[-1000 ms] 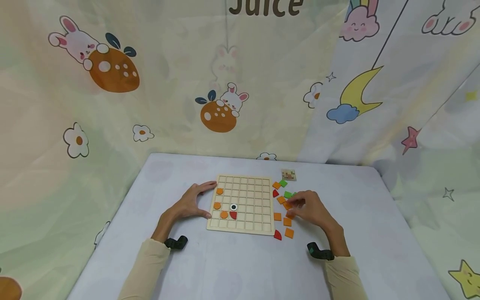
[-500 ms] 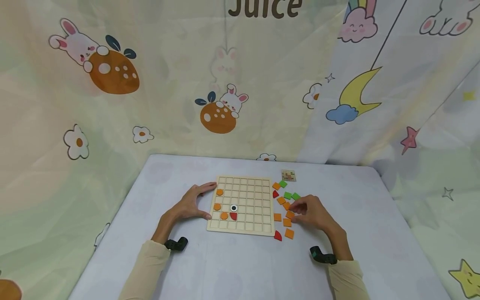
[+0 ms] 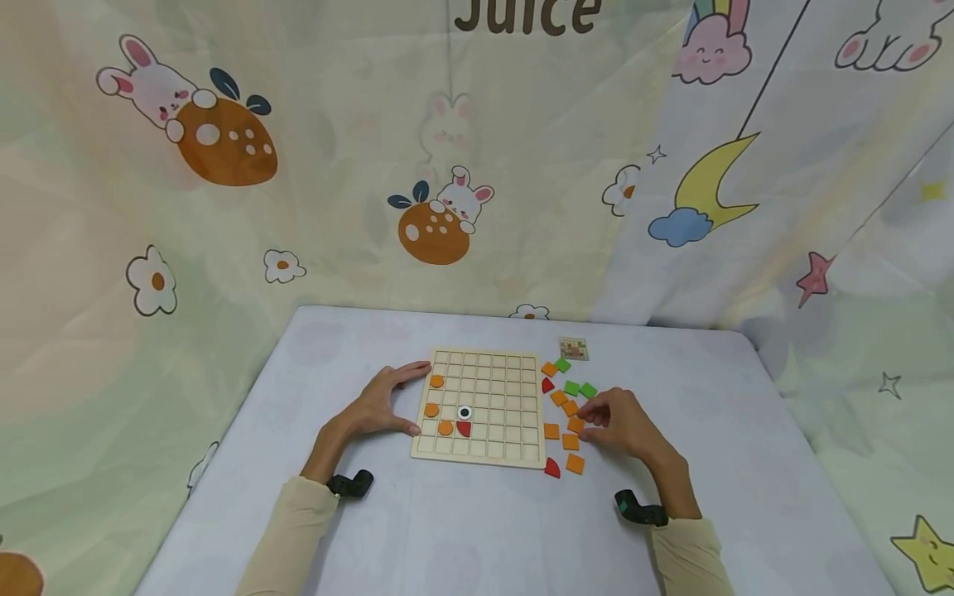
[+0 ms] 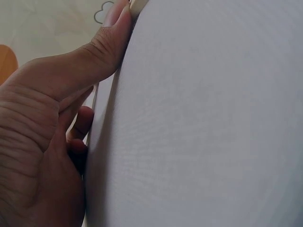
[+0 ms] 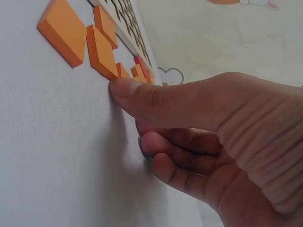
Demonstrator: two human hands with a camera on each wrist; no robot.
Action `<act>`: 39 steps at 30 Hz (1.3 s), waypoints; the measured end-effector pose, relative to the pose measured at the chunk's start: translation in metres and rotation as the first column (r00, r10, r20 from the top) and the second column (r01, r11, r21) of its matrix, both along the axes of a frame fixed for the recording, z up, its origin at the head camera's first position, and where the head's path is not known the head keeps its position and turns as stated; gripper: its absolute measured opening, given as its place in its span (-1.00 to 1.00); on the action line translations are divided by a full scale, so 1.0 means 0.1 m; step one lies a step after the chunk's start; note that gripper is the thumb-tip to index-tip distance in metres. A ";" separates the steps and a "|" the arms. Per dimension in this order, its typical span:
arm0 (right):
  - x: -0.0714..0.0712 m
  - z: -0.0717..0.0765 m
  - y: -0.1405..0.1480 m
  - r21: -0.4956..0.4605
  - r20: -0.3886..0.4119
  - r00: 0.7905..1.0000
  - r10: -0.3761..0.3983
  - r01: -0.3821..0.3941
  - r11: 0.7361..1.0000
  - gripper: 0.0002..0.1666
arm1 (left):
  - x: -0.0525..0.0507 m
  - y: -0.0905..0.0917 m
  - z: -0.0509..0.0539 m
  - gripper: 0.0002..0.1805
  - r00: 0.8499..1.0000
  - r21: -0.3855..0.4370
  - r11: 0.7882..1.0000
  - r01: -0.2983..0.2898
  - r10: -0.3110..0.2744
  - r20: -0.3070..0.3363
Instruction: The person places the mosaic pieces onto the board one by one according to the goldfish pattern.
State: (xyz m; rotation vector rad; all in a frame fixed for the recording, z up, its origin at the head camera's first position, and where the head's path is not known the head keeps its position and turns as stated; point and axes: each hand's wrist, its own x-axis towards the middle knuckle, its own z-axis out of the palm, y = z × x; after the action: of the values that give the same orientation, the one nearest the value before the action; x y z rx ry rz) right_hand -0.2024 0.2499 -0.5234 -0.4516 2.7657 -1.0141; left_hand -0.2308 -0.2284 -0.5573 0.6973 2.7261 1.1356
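A pale wooden board [image 3: 499, 397] with a square grid lies on the white table. Several orange discs [image 3: 436, 382], a white disc with a black centre [image 3: 465, 412] and a red quarter-round piece [image 3: 464, 429] sit on it. My left hand [image 3: 376, 404] rests at the board's left edge, thumb and fingers spread and fairly straight. Right of the board, my right hand [image 3: 617, 422] has curled fingers, with thumb and fingertips at an orange square tile [image 3: 575, 425] on the cloth. In the right wrist view the thumb [image 5: 124, 89] meets orange tiles; the index fingertip is hidden.
More orange tiles [image 3: 575, 464], green tiles [image 3: 571, 387] and red quarter-round pieces [image 3: 552, 468] lie scattered along the board's right side. A small patterned card [image 3: 574, 348] is at the back right. A printed cloth wall [image 3: 343, 182] stands behind the table.
The right hand has drawn slightly back toward the near right, uncovering a green tile and more of the orange tiles. The orange tile at its fingertips has shifted slightly. The left hand stays at the board.
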 end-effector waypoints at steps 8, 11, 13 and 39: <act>0.00 -0.02 -0.02 0.008 -0.039 0.999 0.022 -0.022 1.000 -0.76 | 0.00 0.00 -0.01 0.31 1.000 -0.003 1.000 0.002 -0.002 -0.006; 0.01 -0.01 -0.02 0.011 -0.055 0.998 0.027 -0.027 1.000 -0.75 | 0.00 0.00 -0.01 0.31 1.000 -0.004 1.000 0.005 -0.005 -0.003; 0.01 -0.01 -0.03 0.014 -0.062 0.998 0.030 -0.029 0.999 -0.74 | 0.00 0.01 0.00 0.31 1.000 0.000 1.000 0.007 -0.007 0.004; 0.04 0.03 -0.04 -0.021 -0.071 0.997 0.000 -0.002 1.000 -0.70 | 0.00 0.01 0.01 0.31 1.000 -0.012 1.000 -0.004 0.004 0.009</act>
State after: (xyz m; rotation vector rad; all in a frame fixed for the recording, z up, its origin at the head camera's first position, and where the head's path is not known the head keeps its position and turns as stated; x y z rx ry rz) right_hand -0.1989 0.2461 -0.5200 -0.5018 2.8189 -1.0477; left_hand -0.2312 -0.2278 -0.5561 0.6839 2.7260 1.1192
